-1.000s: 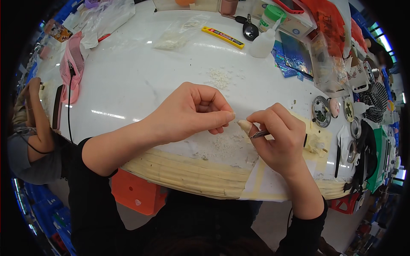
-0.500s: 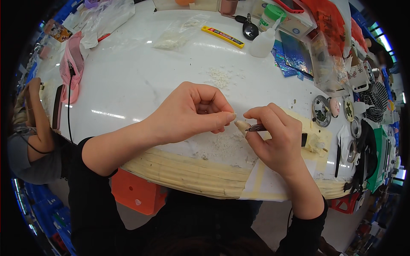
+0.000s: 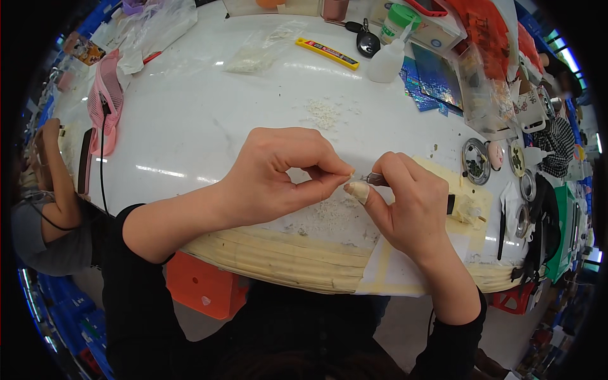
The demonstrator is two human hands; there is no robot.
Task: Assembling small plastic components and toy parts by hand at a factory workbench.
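Observation:
Over the white table, my left hand [image 3: 282, 174] is closed in a pinch, thumb against forefinger. Whatever sits at its fingertips is tiny and pale, too small to name. Just to the right, my right hand [image 3: 411, 199] grips a small metal blade [image 3: 377, 180] between thumb and fingers, its tip pointing at the left fingertips. Cream tape [image 3: 357, 190] wraps the right thumb. Small white chips [image 3: 323, 114] lie scattered beyond the hands, and more crumbs [image 3: 326, 218] lie beneath them.
A yellow cutter [image 3: 327, 53], a white squeeze bottle [image 3: 386, 63] and a clear bag [image 3: 259, 54] lie at the back. Blue shiny sheets [image 3: 437, 76] and round metal dishes [image 3: 476, 161] are to the right. Yellow tape covers the front edge [image 3: 278, 259]. Another person's arm [image 3: 57, 171] shows at far left.
The left fingertips have closed into a tighter pinch and shifted slightly right. The right hand's blade has tilted and drawn up toward its forefinger, leaving the taped thumb lower and more exposed.

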